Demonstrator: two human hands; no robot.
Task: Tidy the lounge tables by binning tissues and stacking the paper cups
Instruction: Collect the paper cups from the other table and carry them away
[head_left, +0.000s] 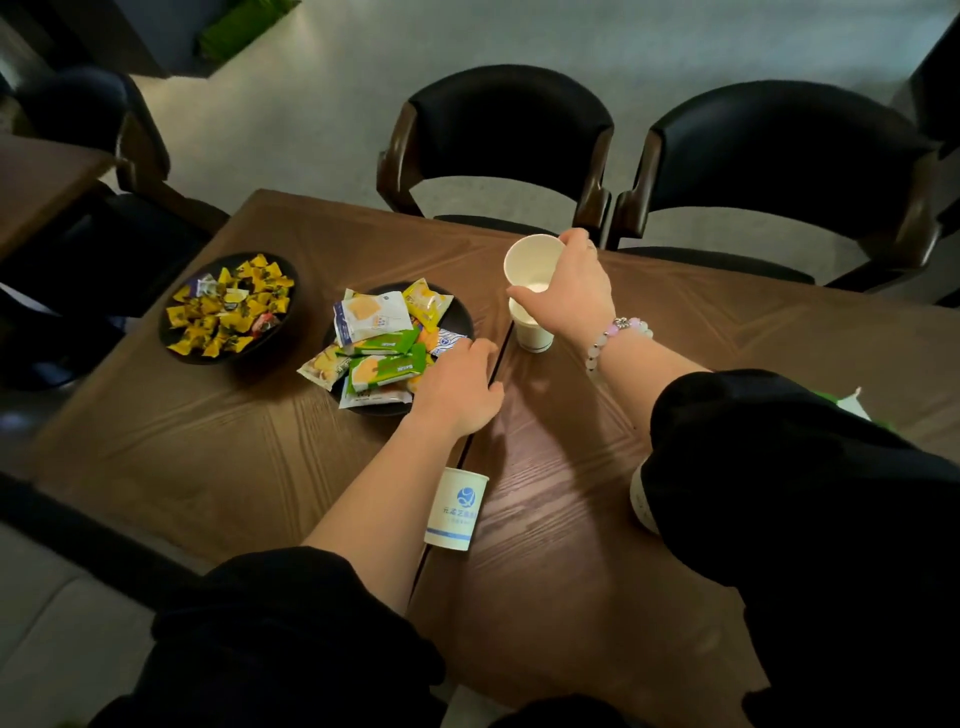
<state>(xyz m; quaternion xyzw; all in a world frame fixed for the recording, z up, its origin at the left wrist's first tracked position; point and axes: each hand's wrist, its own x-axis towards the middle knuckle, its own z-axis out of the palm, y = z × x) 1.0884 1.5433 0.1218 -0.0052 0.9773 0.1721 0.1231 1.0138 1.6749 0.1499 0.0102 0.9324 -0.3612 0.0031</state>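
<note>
My right hand (569, 291) grips a white paper cup (532, 260) by its rim, tilted and held just above a second white paper cup (532, 332) that stands on the brown wooden table (571, 545). My left hand (457, 387) rests flat on the table by the edge of the snack plate, fingers apart, holding nothing. A third paper cup (457, 509) with a blue logo stands near my left forearm. Another white cup (644, 501) is half hidden behind my right sleeve.
A dark bowl (169, 338) of yellow wrapped sweets sits at the left. A dark plate (462, 314) holds several snack packets. Two black chairs (504, 135) stand at the far side. A white and green item (852, 402) peeks out behind my right arm.
</note>
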